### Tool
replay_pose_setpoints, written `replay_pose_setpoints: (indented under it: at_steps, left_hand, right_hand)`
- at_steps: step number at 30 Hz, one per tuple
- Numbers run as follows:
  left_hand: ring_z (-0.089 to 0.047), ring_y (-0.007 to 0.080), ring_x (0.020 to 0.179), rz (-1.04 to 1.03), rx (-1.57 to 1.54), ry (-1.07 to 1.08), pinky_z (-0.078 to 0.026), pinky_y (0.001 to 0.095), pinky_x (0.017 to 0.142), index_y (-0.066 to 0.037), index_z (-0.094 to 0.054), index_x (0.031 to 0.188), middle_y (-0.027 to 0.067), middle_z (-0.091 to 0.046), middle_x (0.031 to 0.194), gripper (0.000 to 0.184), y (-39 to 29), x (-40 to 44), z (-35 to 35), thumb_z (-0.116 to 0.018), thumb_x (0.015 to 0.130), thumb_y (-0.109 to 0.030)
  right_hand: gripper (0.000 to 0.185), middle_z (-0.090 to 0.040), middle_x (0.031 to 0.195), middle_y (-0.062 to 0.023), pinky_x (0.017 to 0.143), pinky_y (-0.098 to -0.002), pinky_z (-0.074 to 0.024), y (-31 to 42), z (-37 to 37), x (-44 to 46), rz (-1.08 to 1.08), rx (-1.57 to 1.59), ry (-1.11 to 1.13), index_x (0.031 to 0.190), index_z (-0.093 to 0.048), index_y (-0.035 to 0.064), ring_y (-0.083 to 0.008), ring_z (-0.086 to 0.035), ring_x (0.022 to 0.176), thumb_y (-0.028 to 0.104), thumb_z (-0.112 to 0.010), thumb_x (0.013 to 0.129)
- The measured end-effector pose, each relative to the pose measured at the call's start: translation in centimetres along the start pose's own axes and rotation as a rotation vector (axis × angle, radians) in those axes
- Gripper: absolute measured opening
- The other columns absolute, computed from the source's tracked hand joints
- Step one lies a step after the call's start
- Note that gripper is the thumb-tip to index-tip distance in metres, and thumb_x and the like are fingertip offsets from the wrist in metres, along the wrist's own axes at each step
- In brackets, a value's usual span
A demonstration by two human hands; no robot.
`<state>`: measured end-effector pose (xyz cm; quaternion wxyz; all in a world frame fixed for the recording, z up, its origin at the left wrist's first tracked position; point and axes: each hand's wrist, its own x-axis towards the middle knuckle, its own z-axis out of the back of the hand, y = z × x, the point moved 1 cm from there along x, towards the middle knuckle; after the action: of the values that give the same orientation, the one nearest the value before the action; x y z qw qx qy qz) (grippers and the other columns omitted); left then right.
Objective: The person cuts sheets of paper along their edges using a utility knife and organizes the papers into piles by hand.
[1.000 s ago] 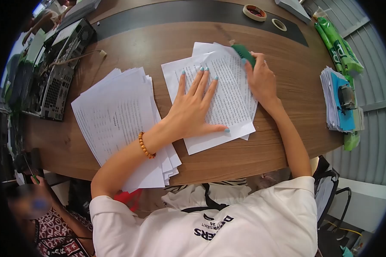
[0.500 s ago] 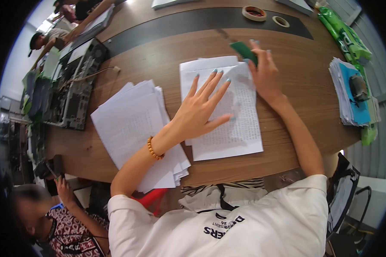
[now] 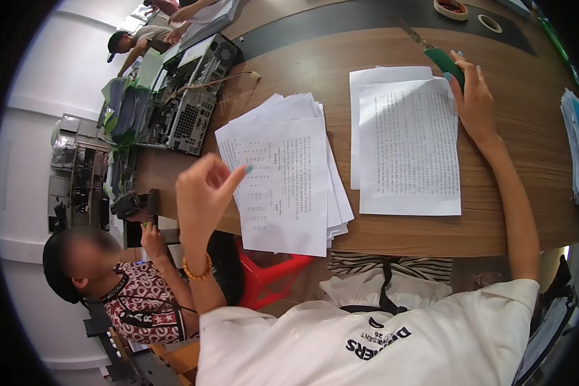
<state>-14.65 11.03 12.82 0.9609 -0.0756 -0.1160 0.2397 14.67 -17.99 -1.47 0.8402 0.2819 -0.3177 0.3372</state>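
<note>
Nearest, the left pile of printed sheets [image 3: 283, 186] reaches the near edge of the counter [image 3: 521, 109], its pages fanned unevenly. Paper this thin probably slips with a sleeve's brush, so keeping the forearm raised clear of that edge seems wise. The left hand [image 3: 202, 193] is at the pile's left side, fingers curled in and thumb stretched out to the right; nothing shows in it, and whether it touches paper I cannot tell. For lifting one page cleanly, a light thumb-and-fingertip pinch at a corner should serve better than a full grip.

To the right, a smaller set of printed sheets [image 3: 412, 148] lies flat, the top one offset so that those beneath show along the left and far sides. Squaring such edges is best done with flat, gentle pressure.

At its far right corner, the right hand [image 3: 475, 96] is closed around a green-handled tool [image 3: 445, 66]. The narrow end, perhaps a blade, points far left, beyond the pages; that direction keeps it safely off the paper and the other hand.

Farther off stand an opened computer case [image 3: 196, 96] at left and tape rolls [image 3: 489, 24] at right.
</note>
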Motion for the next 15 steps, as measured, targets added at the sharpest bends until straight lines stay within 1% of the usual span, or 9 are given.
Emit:
replay_pose_setpoints:
  at_steps: [1,3,4,6,7,9,10,13,15]
  left_hand:
    - [-0.057,0.0172,0.048,0.090,0.054,0.007,-0.043,0.0279,0.049,-0.001,-0.058,0.064,0.0072,-0.057,0.053,0.034,1.8,-1.2,-1.0,-0.074,0.072,-0.030]
    - [-0.056,0.0157,0.048,0.172,0.040,0.079,-0.043,0.0268,0.049,-0.001,-0.059,0.065,0.0089,-0.059,0.055,0.034,4.3,-3.8,-2.8,-0.073,0.073,-0.031]
    - [-0.056,0.0157,0.048,0.176,0.045,0.079,-0.043,0.0268,0.049,-0.001,-0.059,0.065,0.0089,-0.059,0.055,0.034,4.7,-4.8,-3.0,-0.073,0.073,-0.031]
    - [-0.054,0.0115,0.049,0.250,-0.018,0.228,-0.043,0.0243,0.050,0.001,-0.062,0.069,0.0074,-0.060,0.056,0.029,5.1,-6.4,-3.7,-0.072,0.075,-0.025]
    - [-0.054,0.0115,0.049,0.254,-0.014,0.230,-0.043,0.0243,0.050,0.001,-0.062,0.069,0.0074,-0.060,0.056,0.029,5.5,-6.8,-3.9,-0.072,0.075,-0.025]
    - [-0.053,0.0061,0.053,0.317,-0.401,0.290,-0.042,0.0213,0.052,0.003,-0.063,0.073,0.0028,-0.060,0.058,0.023,5.9,-7.4,-4.3,-0.070,0.078,-0.018]
    - [-0.053,0.0061,0.053,0.316,-0.399,0.288,-0.042,0.0213,0.052,0.003,-0.063,0.073,0.0028,-0.060,0.058,0.023,5.9,-7.5,-4.2,-0.070,0.078,-0.018]
    - [-0.044,0.0003,0.055,0.345,-0.560,0.159,-0.033,0.0174,0.049,0.002,-0.058,0.070,-0.0058,-0.053,0.060,0.018,5.5,-7.5,-3.8,-0.067,0.081,-0.010]
    - [-0.040,-0.0005,0.053,0.250,-0.495,-0.012,-0.030,0.0172,0.047,0.000,-0.056,0.069,-0.0079,-0.047,0.060,0.019,4.5,-6.7,-1.9,-0.067,0.081,-0.010]
  right_hand:
    - [0.026,-0.057,0.118,-0.0139,0.099,-0.0516,-0.0373,0.1,0.0,0.0,-0.005,0.011,-0.006,0.109,-0.041,0.0053,-0.0341,-0.060,0.098,0.026,-0.046,0.094]
    - [0.025,-0.058,0.118,-0.0141,0.099,-0.0510,-0.0375,0.3,0.0,0.1,0.029,-0.002,-0.014,0.108,-0.041,0.0052,-0.0335,-0.061,0.097,0.025,-0.047,0.094]
    - [0.025,-0.058,0.118,-0.0141,0.099,-0.0510,-0.0375,0.2,0.0,0.1,0.028,0.005,-0.014,0.108,-0.041,0.0052,-0.0335,-0.061,0.097,0.025,-0.047,0.094]
    - [0.025,-0.058,0.117,-0.0137,0.099,-0.0502,-0.0378,0.1,-0.1,0.1,0.005,0.005,0.009,0.107,-0.042,0.0049,-0.0330,-0.061,0.097,0.025,-0.047,0.094]
    - [0.025,-0.058,0.117,-0.0137,0.099,-0.0502,-0.0378,0.3,0.0,0.1,0.004,0.010,0.012,0.107,-0.042,0.0049,-0.0330,-0.061,0.097,0.025,-0.047,0.094]
    - [0.025,-0.058,0.117,-0.0132,0.098,-0.0497,-0.0379,0.4,0.3,0.2,0.000,0.027,0.020,0.107,-0.042,0.0047,-0.0324,-0.060,0.098,0.025,-0.047,0.094]
    - [0.025,-0.058,0.117,-0.0132,0.098,-0.0497,-0.0379,0.4,0.3,0.2,0.000,0.028,0.018,0.107,-0.042,0.0047,-0.0324,-0.060,0.098,0.025,-0.047,0.094]
    - [0.025,-0.058,0.117,-0.0129,0.098,-0.0492,-0.0384,0.3,0.3,0.0,-0.012,0.003,0.037,0.108,-0.042,0.0047,-0.0311,-0.060,0.100,0.025,-0.047,0.094]
    - [0.025,-0.059,0.117,-0.0125,0.098,-0.0482,-0.0389,0.5,0.3,0.0,-0.010,0.011,0.016,0.108,-0.042,0.0048,-0.0298,-0.060,0.101,0.025,-0.047,0.094]
